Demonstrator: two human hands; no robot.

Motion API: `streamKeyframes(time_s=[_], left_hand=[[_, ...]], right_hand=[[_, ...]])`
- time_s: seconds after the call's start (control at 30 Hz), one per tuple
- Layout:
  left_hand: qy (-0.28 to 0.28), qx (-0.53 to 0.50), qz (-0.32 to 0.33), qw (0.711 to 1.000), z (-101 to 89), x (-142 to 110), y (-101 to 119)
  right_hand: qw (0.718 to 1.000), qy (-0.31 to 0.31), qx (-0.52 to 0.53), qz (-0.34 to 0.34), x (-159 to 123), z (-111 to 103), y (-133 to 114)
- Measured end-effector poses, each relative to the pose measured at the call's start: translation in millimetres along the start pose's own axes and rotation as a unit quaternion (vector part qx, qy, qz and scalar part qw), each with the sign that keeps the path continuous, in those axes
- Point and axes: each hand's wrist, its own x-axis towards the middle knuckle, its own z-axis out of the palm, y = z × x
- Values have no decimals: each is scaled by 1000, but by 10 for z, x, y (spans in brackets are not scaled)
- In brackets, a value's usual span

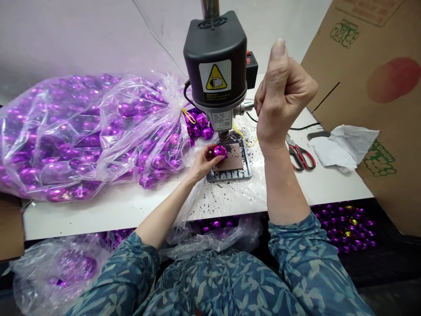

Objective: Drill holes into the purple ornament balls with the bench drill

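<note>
My left hand (204, 163) pinches a shiny purple faceted ball (220, 152) between thumb and fingers. The ball is over a brown board (236, 159), close to the chuck of a black bench drill press (215, 57). Under the board lies the drill press's slotted metal base (230, 176), with dark crumbs scattered around it. Raised at the right of the machine, my right hand (285, 94) is closed in a fist beside the metal hub (246, 107), around the feed handle. Most of that handle is hidden by the fingers.
A large clear bag of purple balls (82, 136) fills the left of the white table (82, 217). Loose purple balls (201, 125) lie behind my left hand. Red-handled scissors (301, 158), crumpled white paper (342, 147) and a tall cardboard box (371, 57) are at right. More balls (345, 226) sit below the table edge.
</note>
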Motion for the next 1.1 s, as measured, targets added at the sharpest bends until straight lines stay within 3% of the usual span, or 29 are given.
streamKeyframes(time_s=[0.13,0.37,0.7,0.9,1.1], left_hand=[[-6,50,6,999,80,-3,65],[18,154,67,986,241,-10,157],[23,143,70,987,267,14,104],[16,135,68,988,271,14,125],[14,128,67,989,278,18,117]], right_hand=[[999,0,-42,10,-2,-2,-22],[1000,-4,1,15,-11,-12,-9],[1000,1,22,5,-172,-116,57],[996,21,87,-30,-279,-170,145],[996,41,61,-44,-344,-212,206]])
